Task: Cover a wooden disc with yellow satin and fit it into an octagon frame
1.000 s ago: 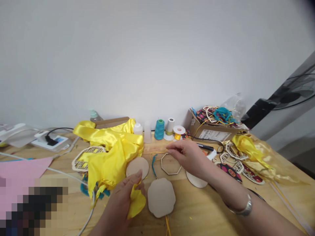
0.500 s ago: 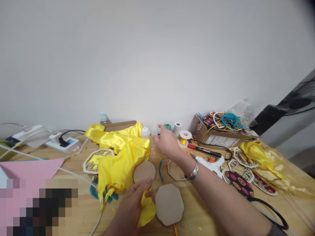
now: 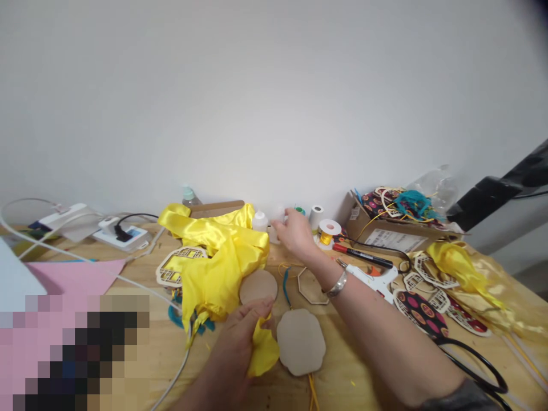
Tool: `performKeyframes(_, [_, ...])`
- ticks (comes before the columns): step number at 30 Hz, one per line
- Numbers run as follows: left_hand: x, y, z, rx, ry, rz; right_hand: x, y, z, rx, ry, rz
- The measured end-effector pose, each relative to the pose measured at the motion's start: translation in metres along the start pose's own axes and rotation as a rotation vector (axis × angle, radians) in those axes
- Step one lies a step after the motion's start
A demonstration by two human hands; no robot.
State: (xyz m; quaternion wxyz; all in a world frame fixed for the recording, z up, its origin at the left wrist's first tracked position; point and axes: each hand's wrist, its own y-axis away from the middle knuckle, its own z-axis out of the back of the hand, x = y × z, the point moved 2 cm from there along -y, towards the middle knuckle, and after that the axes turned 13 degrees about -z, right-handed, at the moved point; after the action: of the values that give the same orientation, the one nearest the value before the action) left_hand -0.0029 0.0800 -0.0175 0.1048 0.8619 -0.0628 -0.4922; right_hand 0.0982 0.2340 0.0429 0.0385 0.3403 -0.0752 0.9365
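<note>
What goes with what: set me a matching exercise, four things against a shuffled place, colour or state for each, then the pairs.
1. Left hand
2. Right hand
3. Marker
4. Scalloped board

A. Red and black
B. Yellow strands at its near edge
C. Holding a yellow fabric piece
D. Near the spools at the back

Pairs: 1-C, 2-D, 3-A, 4-B

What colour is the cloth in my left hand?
The cloth is bright yellow; the head view shows it best.

Right hand [image 3: 297,234] hides spool [image 3: 300,210] (mostly).
</note>
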Motion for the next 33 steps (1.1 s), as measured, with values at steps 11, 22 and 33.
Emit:
performKeyframes(11, [-0.010,0.004,0.000,0.102,-0.424,-0.279,-0.018,0.106,0.114,0.256,-0.255,0.176])
performKeyframes(22, [-0.006,0.011,-0.009,0.407,-0.678,-0.323,-0.049,0.139,0.106,-0.244,0.085,0.468])
performKeyframes(33, [-0.007,0.011,-0.003,0.555,-0.698,-0.345,-0.070,0.150,0.073,-0.399,0.538,1.092])
